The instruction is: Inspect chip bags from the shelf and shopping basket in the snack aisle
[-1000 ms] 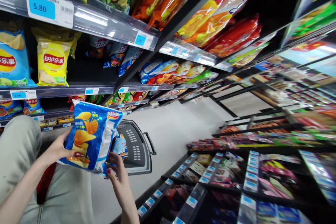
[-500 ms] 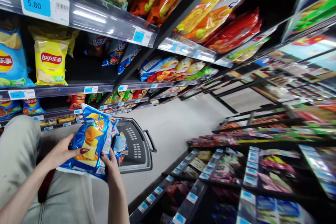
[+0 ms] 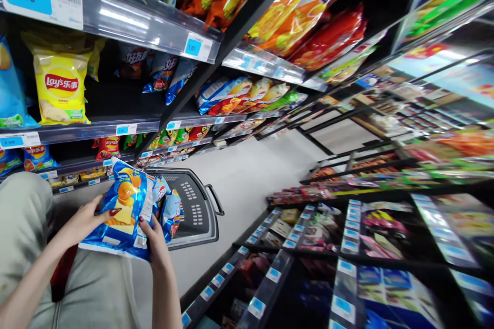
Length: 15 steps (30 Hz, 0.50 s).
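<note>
Here, at lower left of the frame, the left hand (image 3: 85, 222) and right hand (image 3: 156, 241) hold a blue chip bag (image 3: 129, 198), each grip pinching one side; just right of it, blue packets (image 3: 170, 215) lie in a dark basket (image 3: 204, 216).

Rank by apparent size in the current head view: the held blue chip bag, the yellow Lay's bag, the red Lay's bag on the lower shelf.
1. Held blue chip bag and yellow Lay's bag: too alike to rank.
2. Red Lay's bag: plainly smallest.
</note>
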Available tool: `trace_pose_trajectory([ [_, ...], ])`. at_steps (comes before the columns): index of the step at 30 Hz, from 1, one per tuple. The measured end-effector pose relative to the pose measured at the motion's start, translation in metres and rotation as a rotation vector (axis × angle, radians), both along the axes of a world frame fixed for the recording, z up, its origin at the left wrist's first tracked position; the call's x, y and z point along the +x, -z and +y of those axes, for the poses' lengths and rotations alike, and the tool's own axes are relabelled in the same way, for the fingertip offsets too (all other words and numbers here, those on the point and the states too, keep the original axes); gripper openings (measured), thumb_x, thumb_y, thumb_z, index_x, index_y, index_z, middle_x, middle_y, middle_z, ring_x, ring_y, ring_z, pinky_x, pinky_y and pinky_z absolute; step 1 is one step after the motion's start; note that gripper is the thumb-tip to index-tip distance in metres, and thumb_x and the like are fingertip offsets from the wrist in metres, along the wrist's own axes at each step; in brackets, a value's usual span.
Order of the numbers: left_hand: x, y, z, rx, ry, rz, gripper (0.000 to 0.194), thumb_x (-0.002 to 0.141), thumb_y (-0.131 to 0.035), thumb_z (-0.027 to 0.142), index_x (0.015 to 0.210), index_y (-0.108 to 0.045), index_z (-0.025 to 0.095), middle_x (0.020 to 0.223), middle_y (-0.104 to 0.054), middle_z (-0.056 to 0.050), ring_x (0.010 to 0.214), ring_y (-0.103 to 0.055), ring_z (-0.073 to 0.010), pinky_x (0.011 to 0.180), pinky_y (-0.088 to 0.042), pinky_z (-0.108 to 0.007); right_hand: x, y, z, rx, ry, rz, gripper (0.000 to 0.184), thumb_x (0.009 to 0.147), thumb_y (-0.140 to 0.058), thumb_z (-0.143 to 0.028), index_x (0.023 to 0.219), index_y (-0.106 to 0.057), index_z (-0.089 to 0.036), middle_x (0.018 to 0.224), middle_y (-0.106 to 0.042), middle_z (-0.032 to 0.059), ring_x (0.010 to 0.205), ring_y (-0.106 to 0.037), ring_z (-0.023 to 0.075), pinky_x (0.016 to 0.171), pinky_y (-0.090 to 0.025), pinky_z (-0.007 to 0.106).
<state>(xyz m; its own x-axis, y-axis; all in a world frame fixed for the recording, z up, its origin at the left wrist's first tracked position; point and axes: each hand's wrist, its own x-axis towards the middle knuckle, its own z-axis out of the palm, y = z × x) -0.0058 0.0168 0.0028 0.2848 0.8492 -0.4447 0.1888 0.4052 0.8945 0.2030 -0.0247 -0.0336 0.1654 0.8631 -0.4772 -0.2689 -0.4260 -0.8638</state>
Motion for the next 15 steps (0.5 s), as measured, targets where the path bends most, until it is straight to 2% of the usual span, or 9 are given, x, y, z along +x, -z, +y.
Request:
trace_pose_trajectory([
  [4, -0.01, 0.001, 0.002, -0.137, 0.034, -0.082, 0.08, 0.072, -0.056, 0.058, 0.137, -0.035, 0.016, 0.126, -0.057, -0.018, 0.091, -0.067, -0.0274, 0.065, -0.055, -0.033, 0.073, 0.002, 0.008, -0.014, 0.191, -0.426, 0.069, 0.058, -0.068, -0.059, 0.107, -0.055, -0.014, 0.101, -0.068, 0.0125, 0.087, -0.066, 0.0279, 0.073, -0.053, 0.036],
  [8, -0.028, 0.012, 0.01, -0.102, -0.072, -0.014, 0.077, 0.074, -0.053, 0.058, 0.135, -0.034, 0.015, 0.129, -0.052, -0.021, 0.095, -0.066, -0.0266, 0.071, -0.055, -0.034, 0.152, 0.002, 0.018, -0.122, 0.431, -0.826, 0.08, 0.064, -0.068, -0.055, 0.124, -0.04, -0.01, 0.122, -0.053, 0.0215, 0.116, -0.048, 0.0348, 0.077, -0.045, 0.034],
  [10, -0.033, 0.017, 0.013, -0.089, -0.095, 0.008, 0.075, 0.076, -0.053, 0.056, 0.135, -0.034, 0.014, 0.127, -0.053, -0.021, 0.096, -0.065, -0.027, 0.074, -0.054, -0.036, 0.177, 0.011, 0.024, -0.171, 0.481, -0.97, 0.079, 0.068, -0.067, -0.051, 0.128, -0.036, -0.008, 0.123, -0.05, 0.023, 0.117, -0.046, 0.0353, 0.079, -0.043, 0.036],
  [15, -0.029, 0.028, 0.012, -0.095, -0.038, 0.01, 0.064, 0.077, -0.054, 0.051, 0.13, -0.041, 0.018, 0.128, -0.056, -0.017, 0.098, -0.065, -0.0254, 0.074, -0.054, -0.032, 0.215, 0.054, 0.045, -0.341, 0.549, -1.141, 0.059, 0.081, -0.061, -0.04, 0.128, -0.04, -0.012, 0.113, -0.058, 0.0148, 0.099, -0.058, 0.0257, 0.083, -0.045, 0.041],
])
